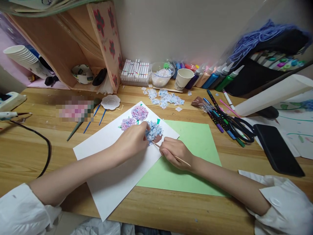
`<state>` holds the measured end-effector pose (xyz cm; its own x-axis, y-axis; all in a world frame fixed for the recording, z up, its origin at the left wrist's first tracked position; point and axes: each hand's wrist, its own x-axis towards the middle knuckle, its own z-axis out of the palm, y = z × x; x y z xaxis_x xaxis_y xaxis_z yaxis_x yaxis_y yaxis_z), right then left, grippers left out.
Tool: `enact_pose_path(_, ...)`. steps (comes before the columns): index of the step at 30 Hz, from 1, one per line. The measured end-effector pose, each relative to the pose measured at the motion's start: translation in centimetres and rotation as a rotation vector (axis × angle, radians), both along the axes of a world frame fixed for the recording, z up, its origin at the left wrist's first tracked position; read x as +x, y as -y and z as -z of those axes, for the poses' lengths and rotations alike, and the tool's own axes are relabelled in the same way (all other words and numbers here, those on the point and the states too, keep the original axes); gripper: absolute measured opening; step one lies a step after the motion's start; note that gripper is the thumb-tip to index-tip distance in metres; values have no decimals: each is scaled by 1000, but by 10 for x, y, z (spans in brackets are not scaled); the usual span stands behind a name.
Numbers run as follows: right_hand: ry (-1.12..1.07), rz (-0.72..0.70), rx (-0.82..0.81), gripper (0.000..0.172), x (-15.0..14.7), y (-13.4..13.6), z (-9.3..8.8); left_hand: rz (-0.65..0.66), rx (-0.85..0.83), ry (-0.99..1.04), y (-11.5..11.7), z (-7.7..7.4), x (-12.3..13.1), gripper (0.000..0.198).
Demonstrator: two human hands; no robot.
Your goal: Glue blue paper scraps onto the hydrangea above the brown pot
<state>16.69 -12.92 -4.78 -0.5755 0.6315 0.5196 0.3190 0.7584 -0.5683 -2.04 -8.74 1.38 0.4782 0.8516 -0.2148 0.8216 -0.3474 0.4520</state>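
A white sheet [117,176] lies at an angle, partly over a green sheet [195,143]. On it are two pink-purple paper flowers, one of them [140,112] near the top corner, and a blue flower [154,130] with a bare brown patch at its lower right. My right hand [176,152] is closed around a thin wooden stick [182,160], whose tip touches the blue flower's lower edge. My left hand [133,138] rests on the white sheet at that flower's left side, thumb and fingers pressed together; whatever they pinch is hidden.
Small blue paper squares [163,98] lie behind the sheets. Further back stand markers [135,70], a tub [161,75], a paper cup [183,79] and glue bottles [212,78]. Scissors [241,129], pens and a phone [278,148] lie right; brushes and a flower-shaped dish [110,102] left.
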Motion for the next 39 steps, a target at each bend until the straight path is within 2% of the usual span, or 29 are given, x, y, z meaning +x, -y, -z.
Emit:
enact_pose_path(5,-54,-15,56,31,0,1,0,26,5,17,7,9,-3,28)
enact_pose_path(11,-31,-32,132,31,-1,1,0,123,132,-63,15,19,-3,22)
enact_pose_path(18,-23,-15,139,31,-1,0,0,235,132,-63,16,13,-5,17)
enact_pose_path(22,-27,-16,134,30,0,1,0,209,119,-38,13,11,-6,17)
enact_pose_path(27,-1,-10,115,30,-2,0,-1,175,112,-12,7,17,-6,24)
enact_pose_path(33,38,17,95,31,-6,-5,-2,188,133,-11,4,20,-5,28)
enact_pose_path(37,22,48,9,33,-7,-5,-2,168,142,-26,4,16,-6,26)
enact_pose_path(39,-11,100,-128,36,-9,-5,-5,140,146,-27,5,15,-9,22)
